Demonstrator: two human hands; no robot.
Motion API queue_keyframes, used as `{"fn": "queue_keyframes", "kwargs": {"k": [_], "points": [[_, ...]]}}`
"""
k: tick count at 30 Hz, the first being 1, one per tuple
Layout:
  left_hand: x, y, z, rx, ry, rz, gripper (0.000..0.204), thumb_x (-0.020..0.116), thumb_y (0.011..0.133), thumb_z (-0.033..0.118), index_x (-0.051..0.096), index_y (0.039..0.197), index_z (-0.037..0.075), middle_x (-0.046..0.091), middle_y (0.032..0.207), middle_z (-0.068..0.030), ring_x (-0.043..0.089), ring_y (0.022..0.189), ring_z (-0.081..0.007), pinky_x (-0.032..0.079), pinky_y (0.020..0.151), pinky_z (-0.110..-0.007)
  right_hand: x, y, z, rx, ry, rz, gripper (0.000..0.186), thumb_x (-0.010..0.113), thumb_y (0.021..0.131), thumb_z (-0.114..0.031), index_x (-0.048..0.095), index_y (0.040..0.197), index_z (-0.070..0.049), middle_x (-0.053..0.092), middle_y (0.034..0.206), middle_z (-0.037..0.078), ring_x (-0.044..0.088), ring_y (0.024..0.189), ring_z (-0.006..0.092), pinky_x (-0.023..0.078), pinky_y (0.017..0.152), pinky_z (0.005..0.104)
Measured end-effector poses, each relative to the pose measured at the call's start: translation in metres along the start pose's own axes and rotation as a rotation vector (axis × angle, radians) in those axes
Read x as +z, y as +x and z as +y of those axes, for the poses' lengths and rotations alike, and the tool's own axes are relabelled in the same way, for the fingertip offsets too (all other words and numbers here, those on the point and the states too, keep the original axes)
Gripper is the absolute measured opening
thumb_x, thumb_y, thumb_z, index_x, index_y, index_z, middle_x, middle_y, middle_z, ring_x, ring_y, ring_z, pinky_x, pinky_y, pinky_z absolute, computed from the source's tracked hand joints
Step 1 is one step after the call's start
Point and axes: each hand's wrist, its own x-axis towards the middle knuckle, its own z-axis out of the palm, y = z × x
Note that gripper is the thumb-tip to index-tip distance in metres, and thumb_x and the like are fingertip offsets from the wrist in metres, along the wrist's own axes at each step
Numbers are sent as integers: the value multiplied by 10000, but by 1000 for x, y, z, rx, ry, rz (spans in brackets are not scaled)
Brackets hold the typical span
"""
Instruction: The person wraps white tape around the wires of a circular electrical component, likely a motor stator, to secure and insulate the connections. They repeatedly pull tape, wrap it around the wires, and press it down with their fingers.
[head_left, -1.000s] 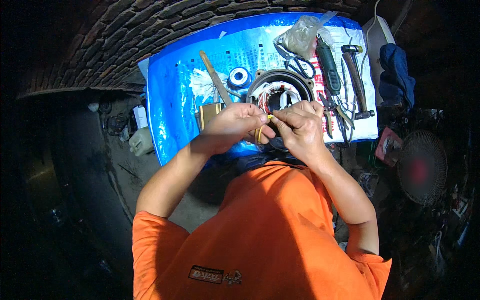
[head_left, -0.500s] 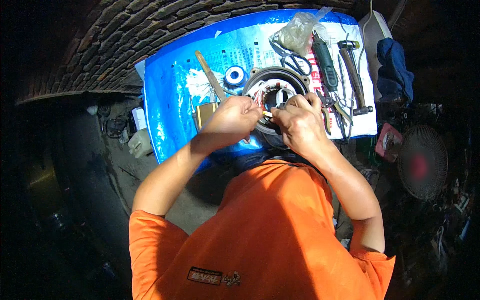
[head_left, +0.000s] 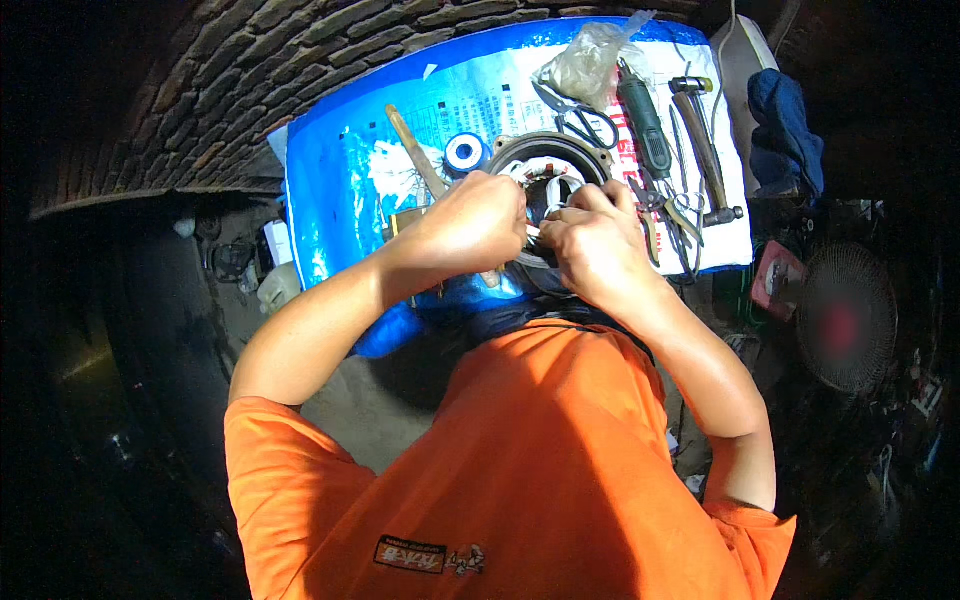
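Observation:
My left hand (head_left: 478,220) is curled closed with its back upward, over the near-left side of a round dark metal housing (head_left: 515,143) containing white-wrapped coil windings (head_left: 540,171). My right hand (head_left: 600,240) is bent in a pinch on a small pale strip (head_left: 534,232) between the two hands; the left fingertips are hidden, so I cannot make out their hold. A long wooden stick (head_left: 412,140) lies left of the housing, beside white strands (head_left: 392,170) and a blue spool (head_left: 464,152). Pliers (head_left: 650,215) lie just right of my right hand.
The blue-and-white sheet (head_left: 330,190) also bears a cloudy plastic bag (head_left: 585,68), scissors (head_left: 590,128), a green power tool (head_left: 645,125) and a hammer (head_left: 705,150). A brick wall (head_left: 300,50) rises behind. Blue cloth (head_left: 785,135) and a fan (head_left: 845,320) are at right.
My left hand has risen and rolled over, so its back now faces up and its fingers are hidden. My right hand has shifted slightly upward. The yellow piece seen earlier is mostly hidden.

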Motion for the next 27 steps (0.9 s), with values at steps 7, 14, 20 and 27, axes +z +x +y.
{"fn": "queue_keyframes", "kwargs": {"k": [7, 14, 20, 27], "points": [[-14, 4, -23, -285, -851, -341, 235, 557, 997, 121, 673, 1078, -66, 734, 950, -159, 720, 793, -185, 588, 711, -310, 1, 2, -1, 49, -9, -117, 48, 678, 660, -155, 710, 671, -122, 671, 696, 33, 595, 898, 230, 384, 817, 404], [-8, -20, -30, 313, -103, -55, 276, 689, 881, 58, 707, 1157, 51, 740, 1017, -133, 723, 900, -261, 560, 794, -367, -2, 3, -2, 92, -23, -113, 101, 660, 660, -151, 748, 688, -110, 711, 729, 51, 595, 925, 236, 386, 845, 409], [13, -3, -24, 300, -91, 152, 238, 686, 933, 224, 708, 851, 3, 700, 760, -116, 681, 677, -275, 530, 630, -371, -3, 2, 0, 99, 12, -146, 102, 642, 684, -123, 743, 702, -125, 708, 736, 51, 595, 954, 250, 383, 848, 415], [13, -10, -23, 215, -486, -4, 191, 723, 917, 171, 693, 996, 0, 671, 799, -60, 632, 710, -150, 498, 622, -291, -7, 4, 1, 109, 7, -193, 106, 653, 690, -142, 752, 721, -121, 699, 726, 67, 602, 950, 253, 392, 840, 421]]}}
